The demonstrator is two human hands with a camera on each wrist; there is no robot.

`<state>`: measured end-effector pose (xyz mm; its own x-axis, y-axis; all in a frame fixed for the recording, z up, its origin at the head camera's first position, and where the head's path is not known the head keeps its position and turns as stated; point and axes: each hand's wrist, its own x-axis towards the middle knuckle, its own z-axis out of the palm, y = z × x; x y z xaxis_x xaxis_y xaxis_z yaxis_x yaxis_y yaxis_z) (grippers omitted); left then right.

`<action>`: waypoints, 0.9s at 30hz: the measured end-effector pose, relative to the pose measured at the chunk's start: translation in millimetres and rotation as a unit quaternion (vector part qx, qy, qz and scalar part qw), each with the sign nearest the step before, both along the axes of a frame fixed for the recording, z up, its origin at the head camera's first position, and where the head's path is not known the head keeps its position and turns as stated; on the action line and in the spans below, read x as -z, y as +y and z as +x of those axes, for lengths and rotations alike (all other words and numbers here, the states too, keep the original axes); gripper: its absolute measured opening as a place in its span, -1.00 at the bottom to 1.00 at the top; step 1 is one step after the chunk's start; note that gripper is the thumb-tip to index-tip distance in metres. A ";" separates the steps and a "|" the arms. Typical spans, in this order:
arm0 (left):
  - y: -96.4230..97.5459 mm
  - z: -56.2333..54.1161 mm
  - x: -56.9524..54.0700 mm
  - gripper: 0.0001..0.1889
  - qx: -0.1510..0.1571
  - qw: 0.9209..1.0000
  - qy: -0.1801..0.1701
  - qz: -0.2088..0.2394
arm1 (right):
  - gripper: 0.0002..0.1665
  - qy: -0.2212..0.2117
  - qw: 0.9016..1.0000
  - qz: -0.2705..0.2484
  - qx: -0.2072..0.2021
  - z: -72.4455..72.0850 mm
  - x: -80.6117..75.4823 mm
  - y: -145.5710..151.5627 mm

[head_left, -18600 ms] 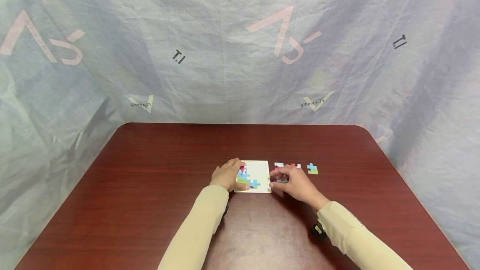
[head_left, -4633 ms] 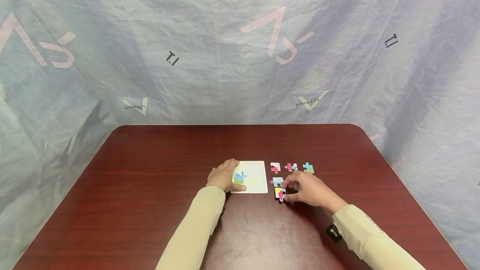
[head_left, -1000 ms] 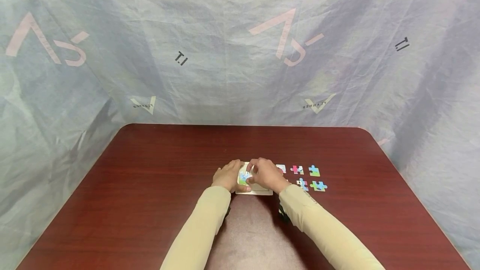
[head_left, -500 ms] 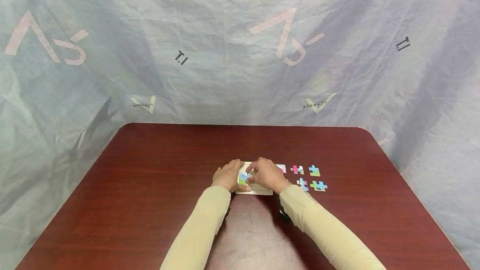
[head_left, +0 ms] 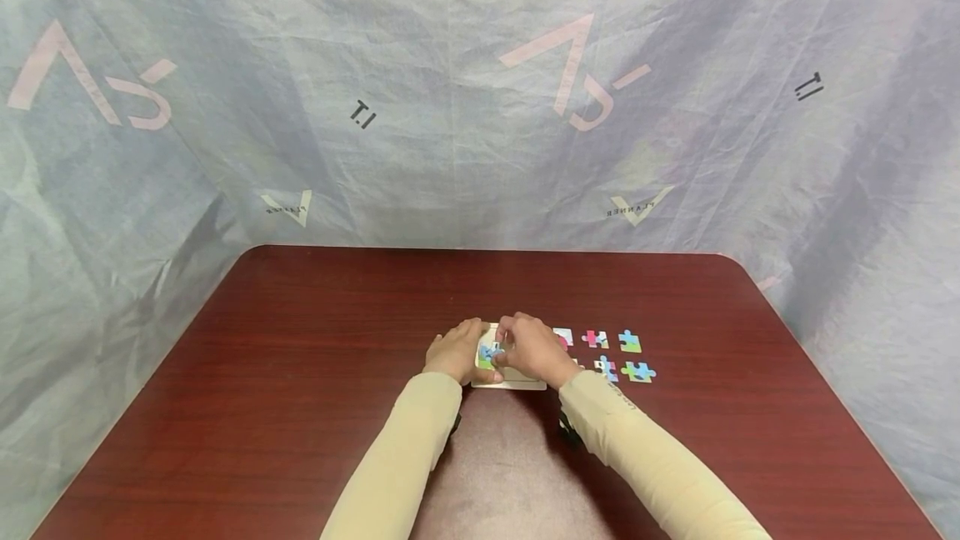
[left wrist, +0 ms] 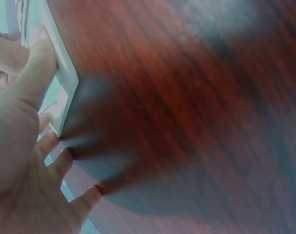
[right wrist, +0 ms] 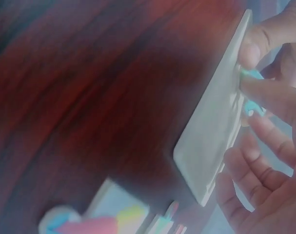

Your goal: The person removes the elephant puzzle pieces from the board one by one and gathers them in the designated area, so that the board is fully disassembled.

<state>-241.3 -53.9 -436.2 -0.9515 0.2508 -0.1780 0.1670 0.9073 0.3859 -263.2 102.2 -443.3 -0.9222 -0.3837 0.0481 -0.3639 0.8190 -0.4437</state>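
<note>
A pale, shallow puzzle tray (head_left: 517, 385) lies on the table between both hands. My left hand (head_left: 456, 352) rests along its left side, fingers extended and spread, thumb pressing the front rim. In the left wrist view the fingertips (left wrist: 91, 195) reach down to the table beside the tray. Over the tray, my right hand (head_left: 531, 348) pinches a blue-and-green puzzle piece (head_left: 488, 353) between thumb and forefinger. The right wrist view shows this piece (right wrist: 253, 107) partly covered by the fingers, the other fingers fanned out above the bare tray floor (right wrist: 211, 136).
Right of the tray lie loose puzzle pieces: a red-and-white one (head_left: 596, 339), a blue-and-green one (head_left: 630, 342), and two more blue ones (head_left: 639, 372) nearer the front. Others are partly hidden behind the right hand. A grey cloth (head_left: 450, 107) hangs behind the dark red table (head_left: 337, 315).
Since 18.6 seconds ago, several pieces have left the tray and lie to its right. Over the last second, the pinched piece has tilted slightly; the left hand has stayed put.
</note>
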 end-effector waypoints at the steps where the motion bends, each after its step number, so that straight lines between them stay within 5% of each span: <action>1: 0.1 -0.1 -0.3 -0.11 0.000 1.000 0.001 -0.002 | -0.68 0.002 1.000 0.006 0.002 -0.2 0.2 0.8; 18: 0.3 -1.3 2.8 -0.05 0.003 1.000 0.001 -0.015 | -0.76 0.050 0.998 0.017 -0.036 -2.5 0.1 7.6; 27: -1.1 -2.3 3.8 -0.06 0.008 1.000 -0.009 -0.006 | -0.66 0.018 0.997 0.028 -0.068 -0.6 -3.0 9.1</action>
